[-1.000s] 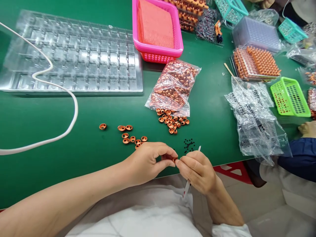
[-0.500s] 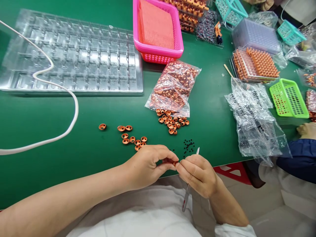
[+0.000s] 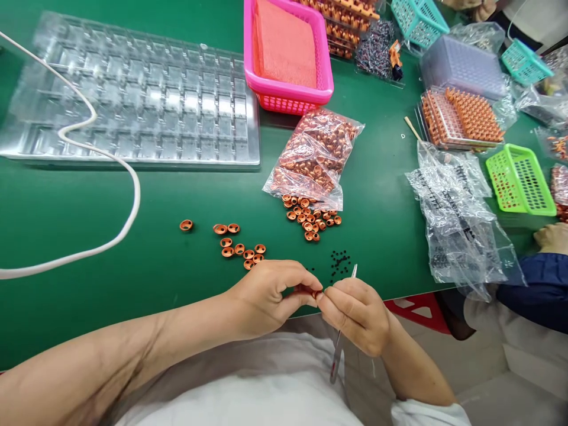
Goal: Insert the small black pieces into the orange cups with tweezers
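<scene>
Between the thumb and fingertips of my left hand [image 3: 270,299] is a small copper-coloured cup-shaped part [image 3: 316,294], mostly covered by the fingers. My right hand [image 3: 357,313] meets it from the other side, its fingertips pressed at the part. Tweezers [image 3: 336,359] are tucked in the right hand, tips up past the knuckles and the back end hanging below. Just beyond the hands lie tiny black pieces [image 3: 339,260]. Loose copper-coloured cups [image 3: 239,249] are scattered left of them, and more cups [image 3: 309,225] spill beside a full clear bag [image 3: 315,157].
Clear plastic trays [image 3: 146,100] lie at left, crossed by a white cable [image 3: 135,183]. A pink basket [image 3: 326,77] holds orange-red sheets. At right are empty-looking plastic bags [image 3: 461,219], a green basket [image 3: 520,179] and another person's hand [image 3: 552,238].
The view has shifted slightly, so the table things sit a little further right. Both hands keep the same grip at the small part.
</scene>
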{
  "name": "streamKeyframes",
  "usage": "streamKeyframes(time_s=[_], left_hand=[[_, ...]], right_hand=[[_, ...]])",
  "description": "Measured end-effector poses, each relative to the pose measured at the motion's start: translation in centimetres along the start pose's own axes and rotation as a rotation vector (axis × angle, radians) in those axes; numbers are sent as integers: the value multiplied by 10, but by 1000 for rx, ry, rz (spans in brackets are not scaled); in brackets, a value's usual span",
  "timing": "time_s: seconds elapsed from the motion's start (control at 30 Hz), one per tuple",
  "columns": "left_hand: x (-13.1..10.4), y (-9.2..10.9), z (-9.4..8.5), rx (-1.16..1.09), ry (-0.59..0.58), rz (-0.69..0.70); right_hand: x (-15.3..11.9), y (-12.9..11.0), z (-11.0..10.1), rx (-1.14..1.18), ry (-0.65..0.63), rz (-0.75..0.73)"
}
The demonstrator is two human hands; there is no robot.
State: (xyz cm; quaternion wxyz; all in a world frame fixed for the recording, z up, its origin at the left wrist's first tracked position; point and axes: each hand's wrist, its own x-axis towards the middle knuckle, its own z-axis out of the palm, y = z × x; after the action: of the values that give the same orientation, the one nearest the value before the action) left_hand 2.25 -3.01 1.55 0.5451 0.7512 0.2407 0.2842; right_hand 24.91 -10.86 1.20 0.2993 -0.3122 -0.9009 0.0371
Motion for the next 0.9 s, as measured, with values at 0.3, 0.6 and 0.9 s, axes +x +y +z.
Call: streamKeyframes(time_s=[0.3,0.6,0.9], left_hand=[[2,3,-2,-14,-21,-21],[2,4,-3,-17,-49,-52],[2,2,-3,-44,-51,-65]], right_hand=[[1,2,1,34,8,-10],[-1,2,2,61,-18,30],[-1,4,1,94,-43,42]])
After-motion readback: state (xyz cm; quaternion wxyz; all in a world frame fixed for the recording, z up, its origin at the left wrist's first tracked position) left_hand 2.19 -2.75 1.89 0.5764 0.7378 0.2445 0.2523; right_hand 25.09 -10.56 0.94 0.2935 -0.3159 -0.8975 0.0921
